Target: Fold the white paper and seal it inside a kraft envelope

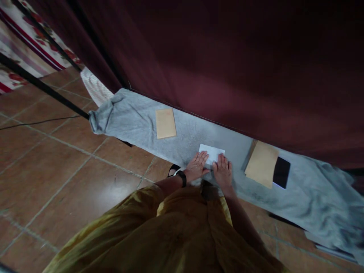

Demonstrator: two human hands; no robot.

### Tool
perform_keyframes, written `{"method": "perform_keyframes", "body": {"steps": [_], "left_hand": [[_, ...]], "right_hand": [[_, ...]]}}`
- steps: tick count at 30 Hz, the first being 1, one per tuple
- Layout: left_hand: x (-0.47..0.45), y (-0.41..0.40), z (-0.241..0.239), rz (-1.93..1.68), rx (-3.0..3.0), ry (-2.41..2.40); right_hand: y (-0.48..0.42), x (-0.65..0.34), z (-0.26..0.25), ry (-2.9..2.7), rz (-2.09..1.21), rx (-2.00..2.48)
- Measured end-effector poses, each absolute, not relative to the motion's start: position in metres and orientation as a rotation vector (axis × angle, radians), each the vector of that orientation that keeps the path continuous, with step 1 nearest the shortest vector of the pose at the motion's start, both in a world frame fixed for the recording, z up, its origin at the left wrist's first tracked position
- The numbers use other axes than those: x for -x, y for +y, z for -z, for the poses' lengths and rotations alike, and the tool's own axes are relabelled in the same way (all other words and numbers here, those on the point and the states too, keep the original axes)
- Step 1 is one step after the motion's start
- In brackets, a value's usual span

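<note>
A small white sheet of paper (212,152) lies on the grey cloth (133,117) that covers a long low surface. My left hand (196,165), a dark band on its wrist, rests flat with its fingers stretched over the paper's near left edge. My right hand (223,171) lies flat beside it, fingers spread and touching the paper's near right edge. Neither hand grips anything.
A brown envelope (165,123) lies on the cloth to the left. To the right sits a bigger brown envelope (262,163) beside a black flat object (281,172). A dark red curtain (227,64) hangs behind. Tiled floor (57,163) spreads to the left, crossed by a black pole (42,87).
</note>
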State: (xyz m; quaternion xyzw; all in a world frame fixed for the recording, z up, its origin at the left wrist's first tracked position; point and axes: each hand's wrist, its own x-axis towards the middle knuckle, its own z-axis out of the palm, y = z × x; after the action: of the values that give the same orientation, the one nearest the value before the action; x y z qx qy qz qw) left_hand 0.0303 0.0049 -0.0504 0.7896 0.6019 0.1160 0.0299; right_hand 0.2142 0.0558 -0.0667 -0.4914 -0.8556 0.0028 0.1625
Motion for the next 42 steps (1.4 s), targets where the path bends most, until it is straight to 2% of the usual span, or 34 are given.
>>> {"method": "perform_keyframes", "body": {"steps": [12, 24, 31, 36, 42], "left_hand": [[-0.019, -0.015, 0.045, -0.17, -2.465, 1.939], [-0.041, 0.033, 0.05, -0.385, -2.539, 1.664], [-0.007, 0.043, 0.057, -0.377, -2.398, 1.859], [-0.007, 0.046, 0.058, -0.326, -2.414, 1.909], [-0.004, 0.043, 0.056, -0.344, -2.407, 1.931]], "right_hand": [[0.053, -0.218, 0.072, -2.371, 0.007, 1.399], [0.052, -0.215, 0.067, -2.411, -0.002, 1.469], [0.062, -0.198, 0.059, -2.343, -0.022, 1.577], [0.076, -0.167, 0.056, -2.474, -0.143, 1.416], [0.078, -0.176, 0.064, -2.456, -0.078, 1.443]]}}
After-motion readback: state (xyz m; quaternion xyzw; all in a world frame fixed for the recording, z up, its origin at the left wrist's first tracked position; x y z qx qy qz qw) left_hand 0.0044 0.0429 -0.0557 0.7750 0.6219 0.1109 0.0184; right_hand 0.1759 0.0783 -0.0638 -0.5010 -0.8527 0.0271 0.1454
